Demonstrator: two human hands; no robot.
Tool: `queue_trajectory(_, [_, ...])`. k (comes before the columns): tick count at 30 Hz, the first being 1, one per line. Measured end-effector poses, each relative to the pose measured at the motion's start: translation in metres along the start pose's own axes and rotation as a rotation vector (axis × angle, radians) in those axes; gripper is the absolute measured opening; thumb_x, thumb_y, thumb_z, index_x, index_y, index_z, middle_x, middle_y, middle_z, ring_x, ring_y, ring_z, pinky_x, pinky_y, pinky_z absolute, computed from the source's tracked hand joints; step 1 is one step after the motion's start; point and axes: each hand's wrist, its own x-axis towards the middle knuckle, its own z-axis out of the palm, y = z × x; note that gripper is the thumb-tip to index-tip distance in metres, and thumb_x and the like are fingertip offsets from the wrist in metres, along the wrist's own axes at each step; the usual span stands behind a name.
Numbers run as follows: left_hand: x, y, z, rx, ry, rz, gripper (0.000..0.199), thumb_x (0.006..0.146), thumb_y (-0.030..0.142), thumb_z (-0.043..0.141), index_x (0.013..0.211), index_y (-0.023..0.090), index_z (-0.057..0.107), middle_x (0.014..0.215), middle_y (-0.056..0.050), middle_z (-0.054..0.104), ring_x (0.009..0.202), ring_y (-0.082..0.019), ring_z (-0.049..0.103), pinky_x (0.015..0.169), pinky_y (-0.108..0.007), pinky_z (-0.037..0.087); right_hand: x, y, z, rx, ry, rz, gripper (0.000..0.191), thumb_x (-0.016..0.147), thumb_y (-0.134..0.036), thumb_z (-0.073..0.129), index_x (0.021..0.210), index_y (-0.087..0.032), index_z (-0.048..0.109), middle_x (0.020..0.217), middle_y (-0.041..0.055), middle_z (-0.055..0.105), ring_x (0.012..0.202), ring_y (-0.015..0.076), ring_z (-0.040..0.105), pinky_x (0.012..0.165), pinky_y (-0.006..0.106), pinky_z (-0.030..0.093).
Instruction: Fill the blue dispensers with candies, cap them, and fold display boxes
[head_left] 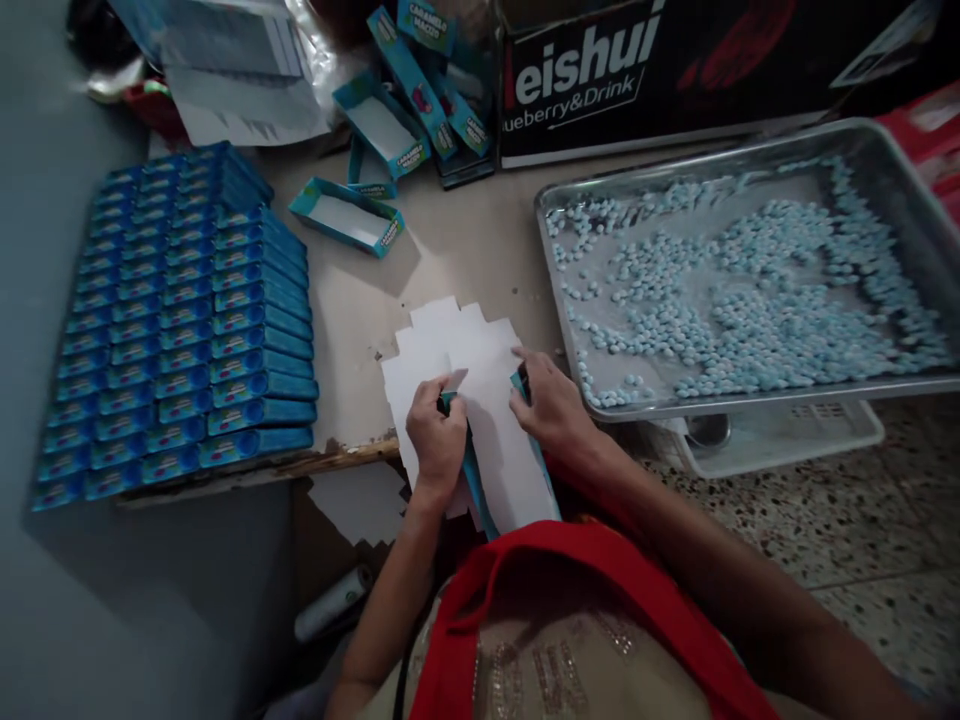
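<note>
Between my two hands is a cardboard box blank (499, 440), white inside and blue outside, with its long sides partly folded up. My left hand (437, 430) is closed on its left side near the far end, where a small white flap stands up. At the same end, my right hand (551, 400) grips the right side, thumb and fingers bent around the blue edge. More flat white blanks (442, 335) lie underneath, reaching over the table's front edge. The near end of the blank rests close to the red apron (562, 545).
Stacked blue boxes (187, 320) fill the left side. Open blue trays (349, 215) lie at the back, before a black carton (585, 90). At right, a metal tray (555, 290) holds blue and white candies (780, 300); a white basket (787, 450) sits below it.
</note>
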Motion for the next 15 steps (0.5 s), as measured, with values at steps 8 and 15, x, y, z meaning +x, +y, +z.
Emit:
queue_trajectory(8, [-0.027,0.002,-0.005,-0.236,-0.096,-0.045,0.028,0.081,0.017,0.061,0.105,0.021,0.076,0.104,-0.004,0.077,0.099,-0.021,0.071,0.094,-0.031,0.054,-0.022,-0.004,-0.005,0.025,-0.004,-0.003,0.036,0.083,-0.012,0.049,0.113,-0.021,0.066,0.105,0.0089,0.068,0.097,0.0246,0.066,0.089,0.036,0.053])
queue_trajectory(15, [-0.025,0.001,-0.007,-0.388,-0.055,-0.176,0.02,0.08,0.025,0.066,0.096,0.02,0.076,0.107,-0.006,0.072,0.099,-0.02,0.068,0.082,-0.028,0.053,-0.019,-0.012,-0.01,0.061,-0.053,-0.064,0.027,0.099,-0.017,0.044,0.111,-0.021,0.068,0.105,0.0091,0.07,0.1,0.0223,0.067,0.089,0.032,0.053])
